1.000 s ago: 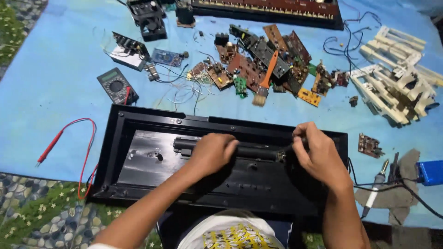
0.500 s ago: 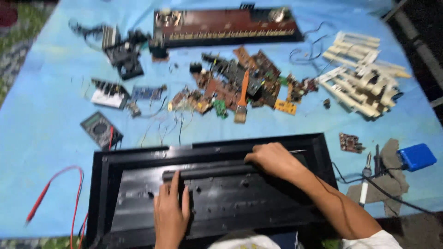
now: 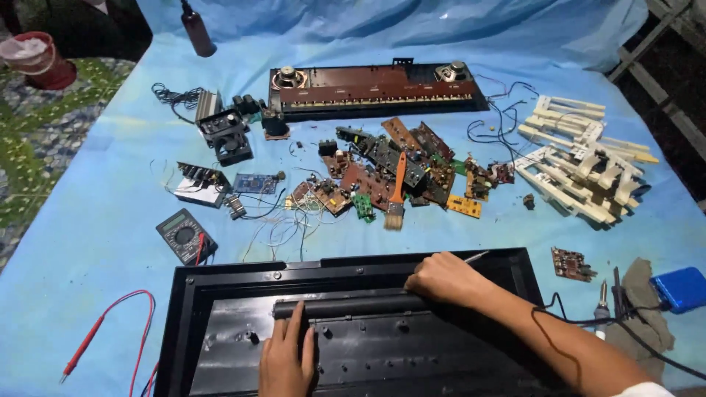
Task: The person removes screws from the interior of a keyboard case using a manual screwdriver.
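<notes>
One head-worn view looks steeply down, close over the blue sheet (image 3: 88, 294)

1. A light blue sheet (image 3: 88, 279) covers the whole working surface, creased and rumpled at the far edge.
2. On the left, a green patterned floor covering (image 3: 29, 147) with pale flowers shows past the sheet.
3. A red bucket (image 3: 44, 62) stands at the far left corner (something pale inside it).
4. Pale wooden slats (image 3: 673, 81) cross the dark upper right corner.
5. Light is dim and bluish, corners falling into shadow.
</notes>
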